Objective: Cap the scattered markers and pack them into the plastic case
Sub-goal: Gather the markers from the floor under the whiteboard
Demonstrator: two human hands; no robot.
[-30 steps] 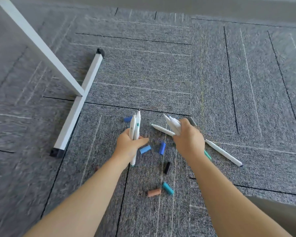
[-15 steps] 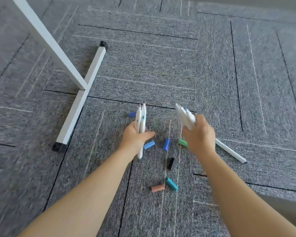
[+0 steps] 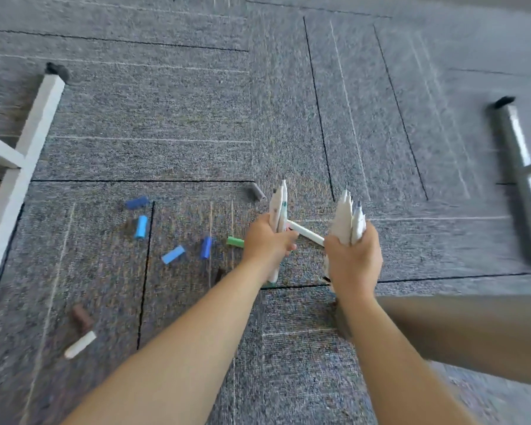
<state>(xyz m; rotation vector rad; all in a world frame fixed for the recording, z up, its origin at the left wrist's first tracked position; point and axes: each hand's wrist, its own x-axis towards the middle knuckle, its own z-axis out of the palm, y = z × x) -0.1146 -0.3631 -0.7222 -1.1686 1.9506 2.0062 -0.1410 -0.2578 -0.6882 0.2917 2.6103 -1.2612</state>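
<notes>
Your left hand (image 3: 269, 240) grips small bundle of uncapped markers (image 3: 279, 207), tips up. Your right hand (image 3: 353, 259) clenches bigger bundle (image 3: 348, 220), tips up. One marker (image 3: 305, 233) lies on carpet (image 3: 166, 133) between hands. Caps (image 3: 173, 254) scattered on carpet left of hands. Case not visible.

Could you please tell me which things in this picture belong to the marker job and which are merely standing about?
Belong to the job:
left hand gripping markers
right hand gripping a marker bunch
loose marker
scattered caps
capped marker

Just there:
white frame leg
grey frame leg
carpet
</notes>
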